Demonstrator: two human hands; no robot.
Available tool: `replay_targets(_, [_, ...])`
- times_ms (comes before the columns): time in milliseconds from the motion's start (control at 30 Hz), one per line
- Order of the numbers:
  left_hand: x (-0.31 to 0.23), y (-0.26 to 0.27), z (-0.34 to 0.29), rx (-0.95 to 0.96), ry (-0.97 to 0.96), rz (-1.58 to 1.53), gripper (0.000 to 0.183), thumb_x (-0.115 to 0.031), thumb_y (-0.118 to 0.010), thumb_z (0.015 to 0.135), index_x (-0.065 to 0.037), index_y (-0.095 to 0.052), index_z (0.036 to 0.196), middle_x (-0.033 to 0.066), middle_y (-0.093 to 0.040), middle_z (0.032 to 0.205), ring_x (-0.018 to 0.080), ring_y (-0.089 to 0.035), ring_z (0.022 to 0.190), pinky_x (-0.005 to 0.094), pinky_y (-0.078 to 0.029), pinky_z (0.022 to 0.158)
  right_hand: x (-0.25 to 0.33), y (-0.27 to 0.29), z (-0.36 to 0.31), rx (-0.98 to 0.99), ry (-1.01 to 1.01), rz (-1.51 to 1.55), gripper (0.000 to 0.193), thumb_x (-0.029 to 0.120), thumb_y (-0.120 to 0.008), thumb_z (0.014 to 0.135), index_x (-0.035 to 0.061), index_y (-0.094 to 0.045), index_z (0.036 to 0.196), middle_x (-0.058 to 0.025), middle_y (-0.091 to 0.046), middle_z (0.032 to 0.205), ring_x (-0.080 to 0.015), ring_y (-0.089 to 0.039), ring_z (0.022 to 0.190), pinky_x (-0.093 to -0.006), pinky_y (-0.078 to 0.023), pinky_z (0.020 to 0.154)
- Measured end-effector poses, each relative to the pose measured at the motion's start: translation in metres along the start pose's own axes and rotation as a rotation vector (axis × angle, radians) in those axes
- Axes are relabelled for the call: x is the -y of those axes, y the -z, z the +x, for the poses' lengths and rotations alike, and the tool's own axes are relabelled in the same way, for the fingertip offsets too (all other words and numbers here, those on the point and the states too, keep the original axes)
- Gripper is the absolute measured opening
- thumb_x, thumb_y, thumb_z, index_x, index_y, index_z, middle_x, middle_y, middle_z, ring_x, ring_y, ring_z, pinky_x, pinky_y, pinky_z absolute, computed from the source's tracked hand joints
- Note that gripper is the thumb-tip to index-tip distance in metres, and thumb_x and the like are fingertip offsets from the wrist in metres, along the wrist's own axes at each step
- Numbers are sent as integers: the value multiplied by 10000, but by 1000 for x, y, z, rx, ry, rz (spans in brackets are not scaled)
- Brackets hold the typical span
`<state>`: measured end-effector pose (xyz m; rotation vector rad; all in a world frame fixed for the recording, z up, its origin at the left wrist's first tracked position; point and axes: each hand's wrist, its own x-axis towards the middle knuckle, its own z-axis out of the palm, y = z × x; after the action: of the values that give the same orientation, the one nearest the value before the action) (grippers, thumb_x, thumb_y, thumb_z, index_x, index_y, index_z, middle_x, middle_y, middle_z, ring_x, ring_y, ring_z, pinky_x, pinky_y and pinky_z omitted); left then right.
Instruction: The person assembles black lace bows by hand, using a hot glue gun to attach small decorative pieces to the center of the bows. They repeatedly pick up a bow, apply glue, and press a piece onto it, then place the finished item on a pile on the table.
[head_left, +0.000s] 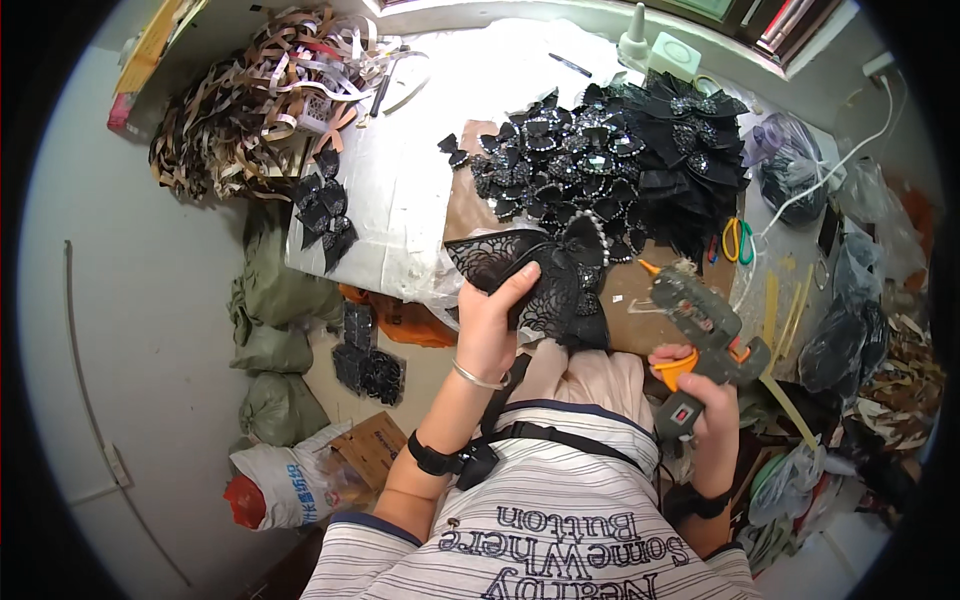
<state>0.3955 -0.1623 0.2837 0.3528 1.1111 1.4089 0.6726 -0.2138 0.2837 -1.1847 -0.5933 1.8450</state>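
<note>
Left hand (487, 325) clamped on one black lace piece (553, 290) at the table's (390, 200) near edge; well apart, the right hand (714, 398) grips one glue gun (698, 312). Squeeze that trigger (676, 368) too soon and a drip might spoil the lace! Bows (560, 160) behind: too heaped to count.

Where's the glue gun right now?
The glue gun is right of centre in the head view, in the right hand, below the scissors and to the right of the black lace held in the left hand.
</note>
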Motion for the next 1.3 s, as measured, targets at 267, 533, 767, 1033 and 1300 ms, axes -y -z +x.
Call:
replay_targets(267, [4, 7, -6, 164, 319, -248, 254, -85, -610, 899, 9, -589, 1134, 105, -661, 1056, 194, -655, 949, 340, -547, 854, -128, 189, 107, -440, -290, 335, 340, 27, -611, 794, -20, -498, 1112, -159, -615, 926, -329, -654, 810, -421, -587, 729])
replay_targets(533, [9, 12, -18, 101, 424, -460, 309, -188, -497, 971, 22, -565, 1188, 129, -640, 1155, 228, -626, 1048, 369, -500, 938, -73, 94, 94, -233, 187, -611, 625, 56, -676, 802, 23, -399, 1361, -148, -498, 1321, -263, -512, 1179, -373, -427, 984])
replay_targets(767, [14, 11, -38, 34, 221, -333, 313, -166, -463, 982, 25, -536, 1219, 98, -601, 1205, 196, -582, 1104, 344, -459, 978, -42, -81, 86, 455, 147, 298, 658, -3, -608, 823, 5, -323, 1416, -185, -403, 1429, -274, -425, 1298, -408, -389, 1032])
replay_targets(1033, [-2, 44, -61, 75, 97, -192, 376, -147, -515, 944, 39, -475, 1269, 131, -579, 1218, 204, -581, 1105, 364, -474, 957, -33, -126, 94, 253, 42, 86, 350, 124, -561, 920, -71, -528, 1209, -181, -643, 1099, -233, -650, 968, -350, -517, 870])
replay_targets(1300, [-15, 83, -57, 206, -39, -219, 454, -168, -570, 911, -7, -407, 1303, 137, -505, 1283, 237, -482, 1226, 370, -373, 1036, -28, -173, 91, 273, 112, -181, 239, 80, -597, 868, -96, -617, 1029, -156, -679, 943, -227, -672, 849, -335, -540, 805])
